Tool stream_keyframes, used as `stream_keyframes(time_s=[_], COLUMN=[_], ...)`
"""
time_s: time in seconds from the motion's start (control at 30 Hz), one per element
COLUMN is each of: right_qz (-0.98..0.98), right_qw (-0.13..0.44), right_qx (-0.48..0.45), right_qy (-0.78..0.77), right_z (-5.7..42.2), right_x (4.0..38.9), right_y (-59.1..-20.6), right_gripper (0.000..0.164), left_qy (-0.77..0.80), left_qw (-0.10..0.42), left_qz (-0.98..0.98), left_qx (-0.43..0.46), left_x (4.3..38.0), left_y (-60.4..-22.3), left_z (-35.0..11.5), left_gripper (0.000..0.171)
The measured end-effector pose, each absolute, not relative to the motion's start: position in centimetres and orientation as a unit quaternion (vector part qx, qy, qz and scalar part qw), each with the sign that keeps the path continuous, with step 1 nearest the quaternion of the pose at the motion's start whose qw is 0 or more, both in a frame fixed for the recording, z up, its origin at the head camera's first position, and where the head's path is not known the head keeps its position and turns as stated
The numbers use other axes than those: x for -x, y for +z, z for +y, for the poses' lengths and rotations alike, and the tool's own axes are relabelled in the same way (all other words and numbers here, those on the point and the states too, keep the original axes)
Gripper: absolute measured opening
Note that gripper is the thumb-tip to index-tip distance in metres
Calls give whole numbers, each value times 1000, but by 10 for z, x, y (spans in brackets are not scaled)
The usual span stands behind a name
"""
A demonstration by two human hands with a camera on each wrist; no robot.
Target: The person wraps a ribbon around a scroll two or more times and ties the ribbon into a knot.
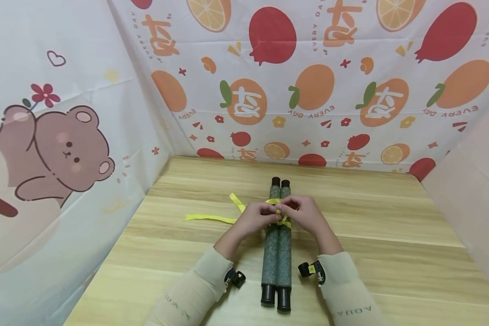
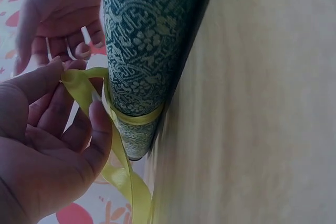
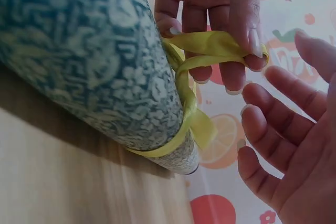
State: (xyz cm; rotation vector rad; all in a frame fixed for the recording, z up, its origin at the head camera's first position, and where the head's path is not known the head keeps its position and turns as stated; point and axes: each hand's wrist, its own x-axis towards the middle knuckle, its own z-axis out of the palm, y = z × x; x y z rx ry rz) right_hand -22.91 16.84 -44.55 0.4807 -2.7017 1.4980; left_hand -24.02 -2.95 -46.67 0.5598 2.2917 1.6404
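A scroll rolled from both ends into two parallel rolls (image 1: 271,258), covered in blue-green patterned brocade with dark end knobs, lies lengthwise on the table. Around its upper part runs a yellow ribbon (image 1: 212,218), whose loose tails stretch out to the left. My left hand (image 1: 250,222) pinches a folded loop of this ribbon between thumb and index finger, just above the rolls. Facing it, my right hand (image 3: 294,129) has its fingers loosely bent and spread, fingertips close beside the loop with nothing gripped. The knot is partly hidden behind the fingers in the head view.
The wooden table (image 1: 391,253) extends on both sides of the scroll. A fruit-printed cloth (image 1: 342,40) hangs behind it, and a bear-printed cloth (image 1: 118,113) on the left. Small black wrist cameras (image 1: 309,270) sit at both sleeve cuffs.
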Motion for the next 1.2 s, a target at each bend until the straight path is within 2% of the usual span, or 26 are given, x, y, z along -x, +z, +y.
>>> stream_keyframes(time_s=[0.53, 0.67, 0.87, 1.2], right_qz=[-887, -888, -887, -885], right_qw=[29, 46, 77, 63], right_qx=[-138, -134, -134, -120], right_qy=[439, 437, 436, 446], right_z=[160, 160, 161, 158], right_x=[215, 214, 213, 212], right_y=[-451, -449, -450, -448], right_gripper=[13, 13, 12, 11], left_qy=[553, 543, 536, 514], left_qw=[117, 133, 158, 125], left_qz=[788, 788, 793, 826], left_qx=[-242, -257, -242, -197], left_x=[234, 235, 237, 248], left_y=[-465, -462, -455, -452], left_z=[-31, -34, -43, -64], left_gripper=[15, 17, 19, 22])
